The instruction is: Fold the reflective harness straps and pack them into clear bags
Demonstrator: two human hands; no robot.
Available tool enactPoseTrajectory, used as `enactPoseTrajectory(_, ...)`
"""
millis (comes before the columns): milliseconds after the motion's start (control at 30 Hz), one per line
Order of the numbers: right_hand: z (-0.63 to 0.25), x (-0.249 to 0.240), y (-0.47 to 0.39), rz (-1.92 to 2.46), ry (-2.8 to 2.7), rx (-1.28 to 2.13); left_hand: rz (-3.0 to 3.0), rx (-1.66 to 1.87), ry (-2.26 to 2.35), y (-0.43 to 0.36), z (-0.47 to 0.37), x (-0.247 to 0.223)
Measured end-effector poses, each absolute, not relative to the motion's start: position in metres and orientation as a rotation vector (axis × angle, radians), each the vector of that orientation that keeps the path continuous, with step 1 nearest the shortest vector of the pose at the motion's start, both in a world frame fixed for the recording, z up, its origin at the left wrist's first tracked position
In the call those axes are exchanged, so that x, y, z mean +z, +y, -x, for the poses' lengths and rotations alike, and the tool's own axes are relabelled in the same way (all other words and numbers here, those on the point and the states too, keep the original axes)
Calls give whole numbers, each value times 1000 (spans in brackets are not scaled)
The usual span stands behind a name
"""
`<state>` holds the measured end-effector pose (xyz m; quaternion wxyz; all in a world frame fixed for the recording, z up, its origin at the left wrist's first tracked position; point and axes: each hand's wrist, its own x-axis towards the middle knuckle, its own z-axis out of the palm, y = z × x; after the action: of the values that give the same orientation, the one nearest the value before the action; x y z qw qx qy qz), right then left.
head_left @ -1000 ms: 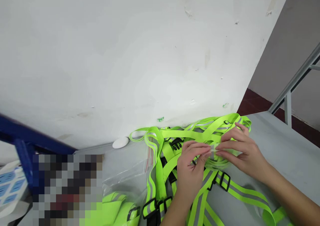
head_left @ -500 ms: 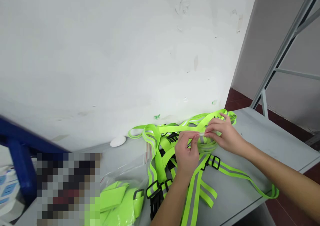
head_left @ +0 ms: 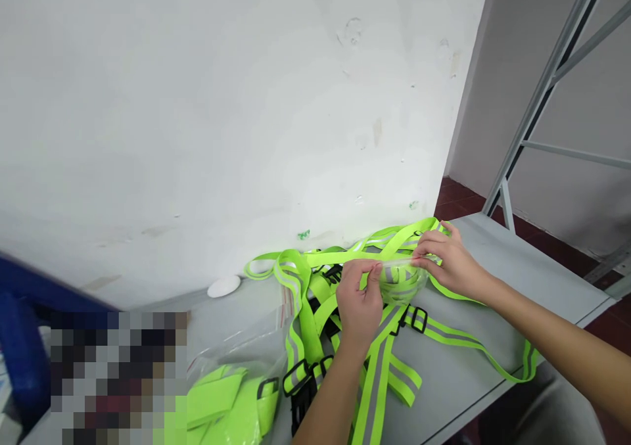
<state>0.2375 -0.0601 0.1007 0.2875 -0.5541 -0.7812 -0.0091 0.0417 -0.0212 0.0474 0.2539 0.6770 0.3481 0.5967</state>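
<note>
Pinched between my left hand (head_left: 361, 295) and my right hand (head_left: 449, 256) is the top edge of a clear zip bag (head_left: 401, 286). Rolled neon-green reflective strap shows through its plastic. Both hands have thumb and fingers closed on the seal, left hand at the left end, right hand toward the right end. Beneath and around them lies a heap of neon-green reflective straps (head_left: 302, 300) with grey stripes and black buckles. One strap with a black slider (head_left: 419, 320) trails right, over the table's front edge.
On the grey table (head_left: 493, 254), another clear bag (head_left: 231, 402) of green straps lies at lower left. A white oval object (head_left: 223, 286) rests by the white wall (head_left: 221, 116). A blue frame (head_left: 22, 340) stands left, a grey metal frame (head_left: 535, 106) right. One patch is pixelated.
My hands have moved apart along the bag's top edge, so more of the bag shows between them. The whole view has shifted slightly.
</note>
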Motion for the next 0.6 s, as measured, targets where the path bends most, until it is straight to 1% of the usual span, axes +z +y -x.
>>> enactPoseTrajectory(233, -253, 95, -58, 1478, -2104, -100, -1766, 1609, 946, -20, -43, 45)
enactPoseTrajectory(600, -260, 73, -69, 1468, -1865, -100, -1733, 1591, 950, -18, -42, 43)
